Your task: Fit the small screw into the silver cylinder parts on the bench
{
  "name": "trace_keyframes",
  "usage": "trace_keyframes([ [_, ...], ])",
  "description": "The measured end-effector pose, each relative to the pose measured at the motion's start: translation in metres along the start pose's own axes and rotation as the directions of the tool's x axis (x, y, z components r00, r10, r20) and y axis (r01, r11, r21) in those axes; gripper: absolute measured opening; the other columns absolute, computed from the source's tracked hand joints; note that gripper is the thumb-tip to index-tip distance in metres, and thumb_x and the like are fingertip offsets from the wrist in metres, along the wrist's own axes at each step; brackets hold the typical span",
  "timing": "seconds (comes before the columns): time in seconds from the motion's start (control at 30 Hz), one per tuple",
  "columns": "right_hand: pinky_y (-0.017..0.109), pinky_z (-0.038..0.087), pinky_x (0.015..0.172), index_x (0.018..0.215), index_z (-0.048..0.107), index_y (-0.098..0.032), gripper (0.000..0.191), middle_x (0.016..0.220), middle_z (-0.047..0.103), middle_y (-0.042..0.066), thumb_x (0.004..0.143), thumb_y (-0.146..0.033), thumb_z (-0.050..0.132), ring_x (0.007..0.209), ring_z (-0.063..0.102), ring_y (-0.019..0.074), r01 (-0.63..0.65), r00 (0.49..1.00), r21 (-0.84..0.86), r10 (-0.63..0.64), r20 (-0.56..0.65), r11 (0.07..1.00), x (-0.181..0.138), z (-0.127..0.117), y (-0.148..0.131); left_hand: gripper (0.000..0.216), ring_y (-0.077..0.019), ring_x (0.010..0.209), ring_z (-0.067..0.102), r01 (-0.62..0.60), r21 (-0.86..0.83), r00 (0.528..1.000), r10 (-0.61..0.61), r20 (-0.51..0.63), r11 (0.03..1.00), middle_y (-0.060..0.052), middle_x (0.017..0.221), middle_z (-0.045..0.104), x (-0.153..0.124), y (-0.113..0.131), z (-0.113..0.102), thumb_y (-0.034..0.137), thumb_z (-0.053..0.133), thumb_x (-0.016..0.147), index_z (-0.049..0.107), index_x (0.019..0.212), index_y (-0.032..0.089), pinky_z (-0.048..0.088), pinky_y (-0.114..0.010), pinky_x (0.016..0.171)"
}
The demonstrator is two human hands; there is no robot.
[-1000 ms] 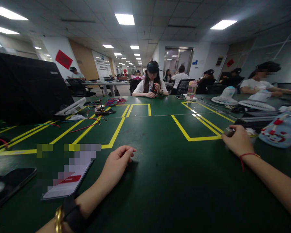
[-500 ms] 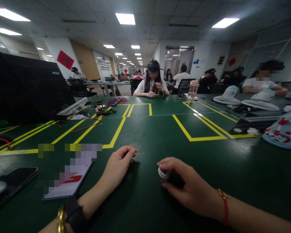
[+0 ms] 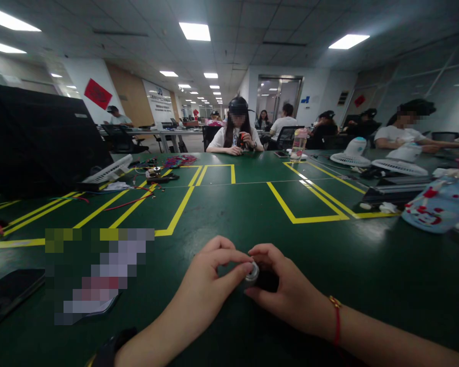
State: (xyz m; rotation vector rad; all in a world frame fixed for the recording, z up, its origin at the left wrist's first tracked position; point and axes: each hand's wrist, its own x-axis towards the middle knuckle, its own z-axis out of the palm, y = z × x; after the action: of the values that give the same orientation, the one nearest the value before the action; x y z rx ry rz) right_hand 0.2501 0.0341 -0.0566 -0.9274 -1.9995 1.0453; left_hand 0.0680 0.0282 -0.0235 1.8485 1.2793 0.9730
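Note:
A small grey cylinder [image 3: 252,276] with a pale ring-shaped top stands slightly tilted in front of me, just over the green table. My right hand [image 3: 290,290] curls round it from the right, thumb low and index finger near the top. From the left, my left hand [image 3: 222,270] reaches in with thumb and index finger pinched together at the cylinder's top rim. Whatever sits between those fingertips is too small or hidden to make out. The cylinder's lower part is partly covered by my fingers and in shadow.
A blurred-out phone [image 3: 107,285] and a dark phone [image 3: 15,293] lie at left. Wires and small electronics [image 3: 158,173] sit beyond. Yellow tape [image 3: 319,220] marks the table [image 3: 222,214]. A blue patterned bag [image 3: 434,204] stands right; a person [image 3: 237,132] sits opposite.
My left hand has moved right, from open table to the cylinder's top, and its fingertips now meet it. My right hand still holds the cylinder, its top now tipped more toward me.

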Motion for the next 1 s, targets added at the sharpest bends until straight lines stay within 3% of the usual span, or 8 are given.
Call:
trace_keyframes([
  [0.13,0.027,0.045,0.074,0.103,0.050,-0.021,0.036,0.095,0.059,0.001,0.069,-0.012,0.057,0.083,0.055,0.0120,0.016,0.993,-0.220,-0.041,-0.108,0.975,0.000,-0.004,-0.002,0.022,-0.0182,0.072,0.052,0.036,-0.028,0.992,-0.039,-0.121,0.999,-0.002,0.081,0.056,0.002,-0.010,-0.006,0.043,0.060,0.078,0.074,0.088,0.029,0.040,-0.029,0.064],
  [0.2,0.025,0.042,0.067,0.093,0.050,-0.020,0.027,0.086,0.057,0.000,0.067,-0.011,0.055,0.075,0.052,0.0110,-0.016,0.986,-0.276,-0.031,-0.167,0.961,-0.001,-0.006,0.000,0.020,-0.0195,0.076,0.051,0.035,0.040,0.995,-0.032,-0.092,0.999,-0.002,0.080,0.055,0.002,-0.017,-0.006,0.043,0.062,0.076,0.075,0.087,0.031,0.039,-0.031,0.067],
  [0.43,0.023,0.039,0.061,0.088,0.046,-0.019,0.025,0.080,0.053,-0.001,0.065,-0.012,0.054,0.070,0.049,0.0100,-0.056,0.982,-0.281,0.002,-0.190,0.958,-0.003,-0.004,0.002,0.014,-0.0234,0.083,0.050,-0.102,0.352,0.991,0.063,0.121,0.930,-0.002,0.086,0.060,-0.001,-0.036,0.009,0.040,0.064,0.076,0.073,0.086,0.041,0.035,-0.034,0.071],
  [0.6,0.025,0.045,0.068,0.095,0.046,-0.019,0.028,0.088,0.058,0.002,0.069,-0.018,0.057,0.076,0.055,0.0118,-0.098,0.962,-0.165,0.051,-0.267,0.981,0.006,-0.015,0.005,0.022,-0.0233,0.086,0.053,-0.033,0.284,0.993,-0.001,0.117,0.958,-0.002,0.087,0.061,-0.001,-0.031,0.003,0.042,0.062,0.078,0.071,0.097,0.038,0.037,-0.034,0.075],
  [0.7,0.029,0.048,0.070,0.103,0.046,-0.017,0.038,0.095,0.060,0.006,0.070,-0.029,0.061,0.078,0.059,0.0142,-0.194,0.880,-0.109,0.124,-0.459,0.975,0.019,-0.054,0.027,0.031,-0.0218,0.083,0.055,0.088,0.131,0.996,-0.086,-0.019,0.988,-0.004,0.089,0.062,0.003,-0.032,-0.013,0.045,0.051,0.083,0.069,0.104,0.030,0.040,-0.032,0.074],
  [0.77,0.031,0.048,0.071,0.107,0.048,-0.016,0.045,0.096,0.060,0.008,0.068,-0.033,0.063,0.078,0.059,0.0161,-0.315,0.769,-0.194,0.130,-0.626,0.929,0.025,-0.095,0.050,0.034,-0.0210,0.079,0.056,0.170,0.055,0.975,-0.160,-0.151,0.984,-0.004,0.089,0.064,0.008,-0.040,-0.024,0.047,0.049,0.083,0.071,0.098,0.025,0.040,-0.030,0.070],
  [0.9,0.037,0.046,0.078,0.104,0.054,-0.014,0.045,0.100,0.059,0.012,0.064,-0.033,0.061,0.087,0.057,0.0221,-0.607,0.558,-0.386,0.027,-0.829,0.695,0.019,-0.177,0.099,0.040,-0.0152,0.060,0.050,0.277,-0.168,0.908,-0.315,-0.277,0.946,-0.001,0.075,0.059,0.015,-0.062,-0.037,0.051,0.051,0.079,0.067,0.098,0.020,0.037,-0.025,0.053],
  [1.0,0.040,0.044,0.080,0.101,0.056,-0.013,0.042,0.099,0.058,0.014,0.063,-0.030,0.059,0.089,0.056,0.0259,-0.671,0.514,-0.380,0.029,-0.857,0.637,0.006,-0.215,0.122,0.039,-0.0128,0.056,0.047,0.262,-0.215,0.903,-0.318,-0.289,0.941,0.002,0.070,0.054,0.017,-0.069,-0.037,0.051,0.051,0.079,0.065,0.096,0.019,0.036,-0.023,0.050],
])
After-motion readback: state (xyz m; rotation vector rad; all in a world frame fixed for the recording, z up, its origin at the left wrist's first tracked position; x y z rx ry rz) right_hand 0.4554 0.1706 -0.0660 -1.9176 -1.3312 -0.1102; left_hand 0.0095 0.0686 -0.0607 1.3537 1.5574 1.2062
